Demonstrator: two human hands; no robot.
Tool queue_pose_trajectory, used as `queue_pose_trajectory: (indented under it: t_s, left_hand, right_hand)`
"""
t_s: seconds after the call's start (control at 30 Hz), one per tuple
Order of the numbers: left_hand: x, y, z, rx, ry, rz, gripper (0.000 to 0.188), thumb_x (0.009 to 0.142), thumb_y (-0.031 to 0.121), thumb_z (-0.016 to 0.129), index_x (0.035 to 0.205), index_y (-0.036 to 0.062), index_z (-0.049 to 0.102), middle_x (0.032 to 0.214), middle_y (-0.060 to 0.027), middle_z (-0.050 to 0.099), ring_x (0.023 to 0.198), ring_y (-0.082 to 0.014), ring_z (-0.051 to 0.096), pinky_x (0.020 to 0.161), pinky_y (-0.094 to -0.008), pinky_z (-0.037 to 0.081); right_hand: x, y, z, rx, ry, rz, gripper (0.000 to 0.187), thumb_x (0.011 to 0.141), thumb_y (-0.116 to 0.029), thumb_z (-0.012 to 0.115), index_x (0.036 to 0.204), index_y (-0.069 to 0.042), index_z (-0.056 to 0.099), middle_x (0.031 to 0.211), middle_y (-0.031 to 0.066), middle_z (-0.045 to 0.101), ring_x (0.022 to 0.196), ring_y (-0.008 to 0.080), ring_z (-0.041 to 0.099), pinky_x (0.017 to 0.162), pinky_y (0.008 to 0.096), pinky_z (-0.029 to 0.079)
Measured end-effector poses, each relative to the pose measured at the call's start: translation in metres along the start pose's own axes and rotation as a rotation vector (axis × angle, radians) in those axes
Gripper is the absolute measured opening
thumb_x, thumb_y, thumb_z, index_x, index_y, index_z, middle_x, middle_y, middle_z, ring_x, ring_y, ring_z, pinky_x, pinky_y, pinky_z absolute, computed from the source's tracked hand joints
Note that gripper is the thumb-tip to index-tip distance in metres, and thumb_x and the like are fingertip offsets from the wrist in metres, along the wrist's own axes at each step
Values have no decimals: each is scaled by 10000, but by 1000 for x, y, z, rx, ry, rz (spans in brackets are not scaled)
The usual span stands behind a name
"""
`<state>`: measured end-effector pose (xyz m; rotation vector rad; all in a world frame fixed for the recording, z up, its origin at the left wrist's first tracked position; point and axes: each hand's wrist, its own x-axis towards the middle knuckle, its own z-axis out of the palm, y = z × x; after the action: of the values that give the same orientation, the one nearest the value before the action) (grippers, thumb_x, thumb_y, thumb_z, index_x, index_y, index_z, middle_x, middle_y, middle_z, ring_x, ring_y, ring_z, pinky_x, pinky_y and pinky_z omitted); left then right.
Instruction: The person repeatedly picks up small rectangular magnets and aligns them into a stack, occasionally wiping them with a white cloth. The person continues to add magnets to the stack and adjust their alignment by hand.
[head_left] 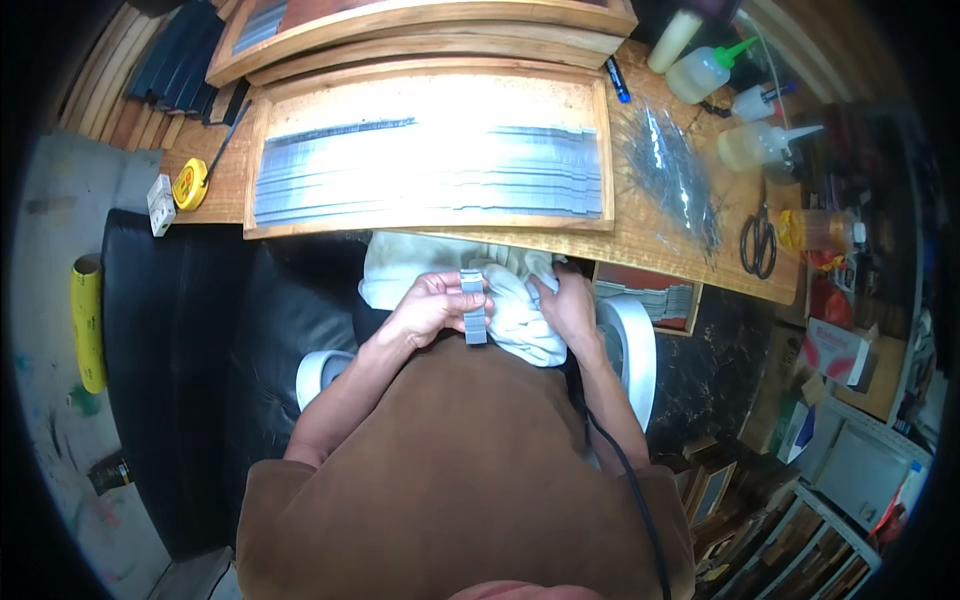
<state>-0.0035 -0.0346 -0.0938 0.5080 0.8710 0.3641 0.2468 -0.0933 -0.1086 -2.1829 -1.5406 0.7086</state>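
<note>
Probably light, rigid: grey segmented strip (474, 318), mid-frame, pinched in the fingers of the left hand (425, 306); best held by its long edges. Right hand (573, 303), right of centre, fingers closed on bunched white cloth (518, 318), likely soft.

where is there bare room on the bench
Bare wooden bench shows between the yellow tape measure and shallow wooden tray, and along the front edge left of the black scissors. Thin dark strands and translucent plastic bottles crowd the right.
</note>
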Motion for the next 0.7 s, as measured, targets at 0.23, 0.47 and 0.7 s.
queue_pose_trajectory:
  t_s: [0.23, 0.47, 0.7]
  left_hand:
    - [16, -11, 15, 177, 72, -20, 280, 934, 74, 789, 1193, -5, 717, 1006, -115, 787, 816, -180, 771, 580, -272, 612]
    - [24, -2, 45, 407, 67, 273, 318, 870, -94, 692, 1178, -20, 713, 976, -71, 768, 888, -156, 706, 759, -329, 586]
    - [46, -3, 35, 926, -29, 223, 346, 778, -137, 719, 1097, -4, 741, 1004, -79, 771, 953, -159, 695, 887, -333, 559]
  right_hand:
    - [1, -7, -24, 931, -525, -117, 333, 1078, -270, 641, 1092, 37, 770, 1222, 160, 729, 1091, 233, 686, 921, 376, 541]
    - [-6, -11, 10, 881, -462, 5, 352, 993, -136, 760, 1302, 20, 693, 1278, 135, 671, 1101, 190, 644, 883, 328, 557]
    - [3, 7, 28, 897, -564, 55, 216, 993, -110, 751, 1174, 9, 748, 1017, 40, 763, 921, 112, 658, 854, 307, 539]
